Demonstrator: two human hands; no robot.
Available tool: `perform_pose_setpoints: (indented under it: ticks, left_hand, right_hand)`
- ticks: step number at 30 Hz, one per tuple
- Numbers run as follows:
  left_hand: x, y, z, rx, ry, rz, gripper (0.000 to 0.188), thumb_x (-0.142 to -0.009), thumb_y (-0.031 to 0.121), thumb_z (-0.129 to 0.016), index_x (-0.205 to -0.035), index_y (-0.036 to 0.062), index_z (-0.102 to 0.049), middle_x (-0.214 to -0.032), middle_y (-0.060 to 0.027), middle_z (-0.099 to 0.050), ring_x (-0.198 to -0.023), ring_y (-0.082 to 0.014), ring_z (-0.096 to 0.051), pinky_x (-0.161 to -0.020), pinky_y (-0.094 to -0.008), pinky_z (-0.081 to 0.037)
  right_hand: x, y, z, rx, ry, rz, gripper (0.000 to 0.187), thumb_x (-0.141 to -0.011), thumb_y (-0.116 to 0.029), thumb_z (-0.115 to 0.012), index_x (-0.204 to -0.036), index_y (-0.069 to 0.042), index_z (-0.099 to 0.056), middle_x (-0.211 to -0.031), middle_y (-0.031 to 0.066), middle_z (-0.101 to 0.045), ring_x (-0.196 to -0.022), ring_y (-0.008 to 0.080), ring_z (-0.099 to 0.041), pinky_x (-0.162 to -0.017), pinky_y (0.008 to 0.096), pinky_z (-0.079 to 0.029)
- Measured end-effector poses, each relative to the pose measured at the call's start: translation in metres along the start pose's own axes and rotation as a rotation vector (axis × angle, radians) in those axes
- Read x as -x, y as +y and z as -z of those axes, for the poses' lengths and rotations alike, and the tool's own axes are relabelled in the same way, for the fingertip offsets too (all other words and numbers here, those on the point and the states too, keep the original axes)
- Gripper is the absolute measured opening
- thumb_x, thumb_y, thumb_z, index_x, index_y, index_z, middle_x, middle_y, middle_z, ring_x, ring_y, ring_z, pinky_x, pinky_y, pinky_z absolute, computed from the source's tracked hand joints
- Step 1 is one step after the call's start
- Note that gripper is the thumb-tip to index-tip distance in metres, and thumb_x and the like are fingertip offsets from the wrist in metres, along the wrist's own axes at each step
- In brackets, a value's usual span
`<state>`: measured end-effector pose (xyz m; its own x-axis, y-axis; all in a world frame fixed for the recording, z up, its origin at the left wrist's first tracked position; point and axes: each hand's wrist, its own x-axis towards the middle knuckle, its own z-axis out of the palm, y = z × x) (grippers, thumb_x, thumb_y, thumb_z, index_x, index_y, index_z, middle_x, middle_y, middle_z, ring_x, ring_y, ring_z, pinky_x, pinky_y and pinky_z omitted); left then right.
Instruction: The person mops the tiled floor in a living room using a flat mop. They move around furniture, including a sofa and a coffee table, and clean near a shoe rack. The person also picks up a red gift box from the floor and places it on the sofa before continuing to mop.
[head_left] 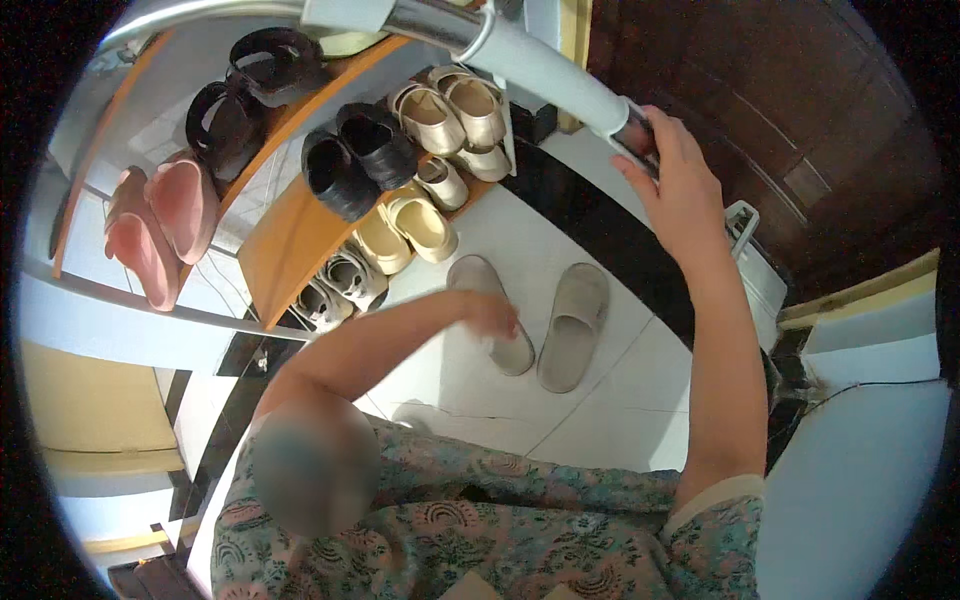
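Right hand (680,185): fingers and thumb closed round the chrome end of a white cylindrical tube (560,88). Left hand (487,315): blurred, grip cannot be told; over greyish-beige closed-toe slippers (575,335) on white tiled floor (620,430).

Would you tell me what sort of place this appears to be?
Probably a home entryway: a shoe rack holding several pairs, grey slippers on the tiled floor, and what looks like a dark wooden door.

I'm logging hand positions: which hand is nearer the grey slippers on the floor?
Left. The left hand appears over the left slipper, though whether it touches is unclear; the right hand is farther away, at the metal rail.
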<state>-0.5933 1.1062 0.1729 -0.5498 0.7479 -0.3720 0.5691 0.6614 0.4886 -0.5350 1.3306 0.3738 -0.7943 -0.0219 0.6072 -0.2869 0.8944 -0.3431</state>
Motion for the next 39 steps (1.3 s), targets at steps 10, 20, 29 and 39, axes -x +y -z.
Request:
perform_pose_setpoints:
  ticks: [10,20,29,39]
  left_hand:
    - [-0.023,-0.048,-0.139,0.21,-0.04,0.436,0.088,-0.07,0.039,-0.066,-0.133,-0.001,-0.018,-0.133,-0.0277,-0.027,-0.116,-0.037,-0.042,-0.097,-0.0405,-0.035]
    - [-0.036,0.012,-0.157,0.553,-0.085,0.206,0.062,-0.074,0.025,-0.061,-0.127,0.021,-0.03,-0.12,-0.0276,-0.04,-0.101,-0.0371,-0.051,-0.084,-0.0435,-0.044]
    - [-0.089,-0.031,-0.25,-0.031,-0.065,0.202,0.035,-0.074,0.034,-0.057,-0.108,0.0252,-0.056,-0.122,-0.0199,-0.041,-0.108,-0.0343,-0.044,-0.085,-0.0477,-0.042]
    - [0.129,0.044,0.033,0.712,-0.038,0.455,0.084,-0.076,0.045,-0.06,-0.135,-0.0014,-0.021,-0.133,-0.0219,-0.032,-0.119,-0.0343,-0.037,-0.097,-0.0385,-0.034]
  right_hand:
    - [0.011,0.005,-0.001,-0.014,0.035,-0.005,0.048,-0.077,-0.028,-0.063,-0.115,-0.007,-0.044,-0.098,0.0109,-0.053,-0.091,0.0301,-0.053,-0.074,0.0396,-0.045]
    - [0.016,0.011,-0.002,-0.028,0.042,0.026,0.047,-0.075,-0.026,-0.065,-0.114,-0.009,-0.045,-0.097,0.0103,-0.053,-0.091,0.0303,-0.053,-0.074,0.0397,-0.045]
    - [0.013,-0.014,-0.013,-0.037,-0.078,0.016,0.048,-0.071,-0.02,-0.067,-0.113,-0.008,-0.045,-0.101,0.012,-0.053,-0.096,0.0321,-0.052,-0.08,0.0414,-0.044]
    - [0.012,-0.001,0.0,0.066,-0.091,-0.068,0.055,-0.076,-0.012,-0.064,-0.124,-0.006,-0.039,-0.12,0.0158,-0.046,-0.111,0.0321,-0.047,-0.088,0.0434,-0.041]
